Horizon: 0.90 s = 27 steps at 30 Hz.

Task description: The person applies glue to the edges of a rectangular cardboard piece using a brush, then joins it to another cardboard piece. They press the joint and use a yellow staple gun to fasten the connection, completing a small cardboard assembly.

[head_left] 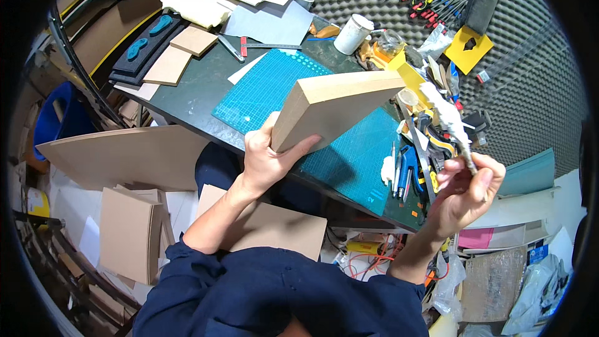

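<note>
Over the table, my left hand [262, 161] grips a thick brown fibreboard block [337, 115] by its near left corner. The thumb lies on the face turned towards me. The block is tilted, its long pale edge facing up. Off to the right, my right hand [465, 198] pinches the thin handle of a brush [444, 107] between thumb and fingers. Its far end is thickly caked in white, and the bristles cannot be made out. The brush is apart from the block. Beneath the block, a teal cutting mat [249, 97] is partly hidden.
A white tub [354, 34] stands at the table's back, beside crowded tools and scraps. A blue-handled tool [407, 168] lies by the mat's right edge. A steel square [268, 45] and board pieces [168, 65] lie at the back left. More boards [128, 234] lean below.
</note>
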Each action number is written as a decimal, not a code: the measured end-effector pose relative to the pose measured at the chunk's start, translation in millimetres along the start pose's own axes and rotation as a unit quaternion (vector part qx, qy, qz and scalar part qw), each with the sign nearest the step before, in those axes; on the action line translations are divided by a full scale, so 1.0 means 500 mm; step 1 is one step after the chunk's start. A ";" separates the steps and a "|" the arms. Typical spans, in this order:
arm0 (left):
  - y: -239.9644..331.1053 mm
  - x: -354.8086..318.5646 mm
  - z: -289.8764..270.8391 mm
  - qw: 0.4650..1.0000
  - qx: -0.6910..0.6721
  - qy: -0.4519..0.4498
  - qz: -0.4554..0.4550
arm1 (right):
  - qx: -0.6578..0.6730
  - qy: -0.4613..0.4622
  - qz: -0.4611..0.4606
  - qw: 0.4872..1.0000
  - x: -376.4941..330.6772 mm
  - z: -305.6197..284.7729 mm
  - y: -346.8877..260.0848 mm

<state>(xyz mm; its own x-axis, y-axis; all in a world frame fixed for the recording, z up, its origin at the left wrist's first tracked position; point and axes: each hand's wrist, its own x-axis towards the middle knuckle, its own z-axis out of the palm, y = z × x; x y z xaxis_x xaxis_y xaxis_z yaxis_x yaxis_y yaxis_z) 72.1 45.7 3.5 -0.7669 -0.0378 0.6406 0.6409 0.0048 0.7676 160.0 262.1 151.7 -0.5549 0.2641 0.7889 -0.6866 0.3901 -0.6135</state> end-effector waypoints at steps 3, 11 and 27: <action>0.004 -0.001 -0.004 1.000 0.006 -0.001 0.005 | -0.020 -0.026 -0.010 0.999 -0.009 0.034 -0.017; -0.005 -0.004 0.003 0.999 -0.023 0.033 0.019 | -0.047 -0.052 -0.008 0.997 -0.001 0.085 -0.043; -0.001 0.018 0.001 1.000 0.013 0.020 0.006 | -0.055 -0.033 0.004 0.998 0.015 0.080 -0.044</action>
<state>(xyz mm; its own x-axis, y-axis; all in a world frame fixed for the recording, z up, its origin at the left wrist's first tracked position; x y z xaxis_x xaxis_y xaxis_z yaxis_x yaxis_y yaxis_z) 64.7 45.7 9.0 -0.7575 -0.0773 0.6483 0.6480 0.0321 0.7610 152.3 220.4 169.5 -0.5923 0.2096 0.7779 -0.6282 0.4845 -0.6088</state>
